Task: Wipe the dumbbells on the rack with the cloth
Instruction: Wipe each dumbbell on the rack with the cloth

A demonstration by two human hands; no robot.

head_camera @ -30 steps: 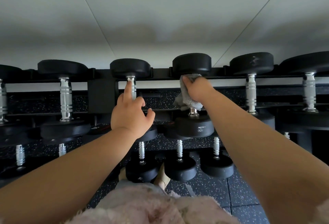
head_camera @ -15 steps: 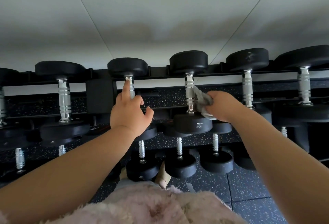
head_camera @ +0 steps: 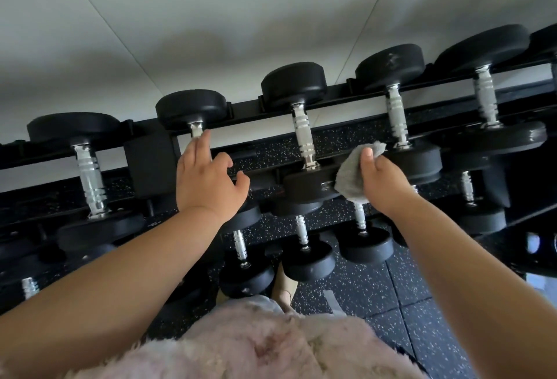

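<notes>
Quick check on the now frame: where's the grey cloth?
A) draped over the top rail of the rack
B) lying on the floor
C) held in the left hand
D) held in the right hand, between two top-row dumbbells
D: the right hand grips the grey cloth in the gap between two top-row dumbbells, while the left hand holds no cloth and its fingers reach another dumbbell's handle.

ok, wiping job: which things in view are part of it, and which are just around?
Part of the job:
- grey cloth, held in right hand
- top-row dumbbells
- black rack
- left hand, fingers on a dumbbell handle

Just around:
- lower-row dumbbells
- speckled floor tiles
- white wall
</notes>
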